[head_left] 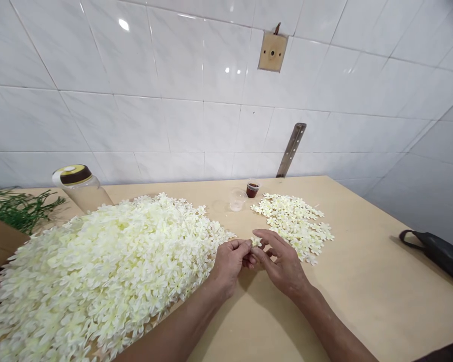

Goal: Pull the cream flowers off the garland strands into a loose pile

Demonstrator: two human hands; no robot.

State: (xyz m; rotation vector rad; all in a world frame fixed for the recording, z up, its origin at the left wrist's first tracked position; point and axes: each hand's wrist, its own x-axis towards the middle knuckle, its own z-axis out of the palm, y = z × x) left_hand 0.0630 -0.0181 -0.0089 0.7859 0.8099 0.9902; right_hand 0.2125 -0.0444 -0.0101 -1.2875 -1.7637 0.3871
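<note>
Between my two hands, above the table's middle, is a small artificial flower (pixel 255 242) with white petals and a pale yellow centre. My left hand (pixel 228 261) is closed, pinching it between thumb and forefinger. From the other side, the thumb and bent fingers of my right hand (pixel 281 259) close around the same flower. A large heap of similar white flowers (pixel 117 266) spreads over the table on the left, reaching close to my left hand. Just beyond my right hand lies a smaller, flatter pile of flowers (pixel 296 221).
Behind my hands stand a clear plastic cup (pixel 237 201) and a small cup of dark red-brown contents (pixel 252 189). A bottle with a brown and yellow lid (pixel 81 183) and green stems (pixel 20 208) are at the left. A black strapped item (pixel 440 254) lies right on the wooden table (pixel 381 281).
</note>
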